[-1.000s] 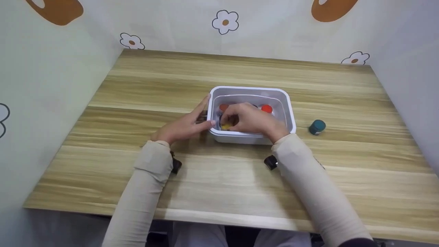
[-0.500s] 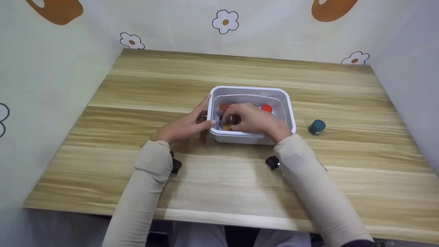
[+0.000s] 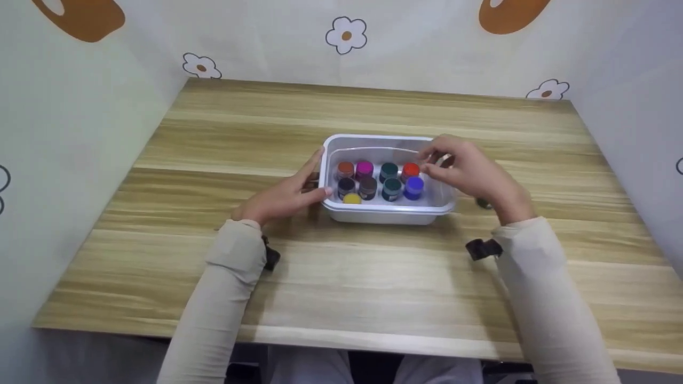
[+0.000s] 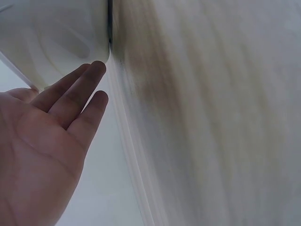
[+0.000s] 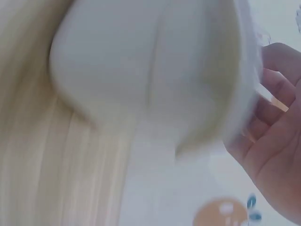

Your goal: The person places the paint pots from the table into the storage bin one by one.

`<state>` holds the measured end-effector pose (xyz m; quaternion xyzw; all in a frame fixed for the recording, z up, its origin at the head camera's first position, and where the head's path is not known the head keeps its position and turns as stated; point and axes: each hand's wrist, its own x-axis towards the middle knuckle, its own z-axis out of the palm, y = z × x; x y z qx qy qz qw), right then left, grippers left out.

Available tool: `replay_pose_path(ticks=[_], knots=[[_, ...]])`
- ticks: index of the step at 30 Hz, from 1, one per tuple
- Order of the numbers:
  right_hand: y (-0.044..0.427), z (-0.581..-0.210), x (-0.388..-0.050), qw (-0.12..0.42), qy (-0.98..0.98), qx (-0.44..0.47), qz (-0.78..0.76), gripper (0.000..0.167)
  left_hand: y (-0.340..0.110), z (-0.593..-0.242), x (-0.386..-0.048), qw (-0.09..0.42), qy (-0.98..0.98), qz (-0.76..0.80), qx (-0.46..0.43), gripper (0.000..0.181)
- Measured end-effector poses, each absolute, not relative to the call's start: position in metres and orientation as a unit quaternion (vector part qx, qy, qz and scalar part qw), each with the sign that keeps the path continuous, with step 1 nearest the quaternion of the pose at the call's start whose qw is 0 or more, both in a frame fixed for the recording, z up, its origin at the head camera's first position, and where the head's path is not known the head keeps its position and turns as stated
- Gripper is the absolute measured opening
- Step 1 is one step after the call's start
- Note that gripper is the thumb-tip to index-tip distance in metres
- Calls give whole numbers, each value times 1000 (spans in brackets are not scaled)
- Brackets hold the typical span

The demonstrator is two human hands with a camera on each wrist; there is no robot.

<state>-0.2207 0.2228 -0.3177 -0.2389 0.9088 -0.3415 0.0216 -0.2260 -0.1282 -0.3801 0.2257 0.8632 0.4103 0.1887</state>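
A white plastic tub (image 3: pixel 379 217) stands mid-table with several small paint jars in it. Among them are a red-lidded jar (image 3: pixel 411 169), a blue jar (image 3: pixel 414 189), a magenta-lidded jar (image 3: pixel 364 169) and a yellow-lidded jar (image 3: pixel 351 198). My left hand (image 3: pixel 283 198) rests against the tub's left side, fingers straight, thumb at the rim. In the left wrist view the left hand's fingers (image 4: pixel 70 99) extend toward the outer wall. Over the tub's right rim hovers my right hand (image 3: pixel 469 165), fingers loosely bent and holding nothing.
A dark teal jar (image 3: pixel 483 203) stands on the wooden table (image 3: pixel 347 288) right of the tub, mostly hidden by my right wrist. Patterned white walls (image 3: pixel 267 42) enclose the table at the back and sides.
My right hand has let go of the yellow-lidded jar at the tub's front left and moved up and right to the right rim. My left hand has stayed in place.
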Motion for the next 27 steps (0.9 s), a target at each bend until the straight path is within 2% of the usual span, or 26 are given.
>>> replay_pose_path(ticks=[10,20,27], knots=[[295,-327,-209,-6,944,-171,-283,25,-127,-378,-226,187,859,414,235,89],[328,-349,-205,61,956,-119,-262,32,-127,-378,-226,187,865,403,232,89],[334,-359,-205,72,955,-119,-262,32,-127,-378,-226,189,866,405,225,89]])
